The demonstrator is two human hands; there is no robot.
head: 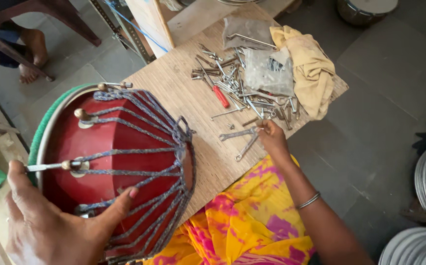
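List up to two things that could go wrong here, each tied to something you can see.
The red drum lies on its side, steadied only by the left hand; it might roll.

The right hand reaches among loose metal hooks near the board's edge; some could be knocked off or prick the fingers.

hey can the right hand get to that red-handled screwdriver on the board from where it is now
Probably yes. The right hand rests on the wooden board at the edge of the tool pile, and the red-handled screwdriver lies on top, uncovered, with only loose spanners and bolts between.
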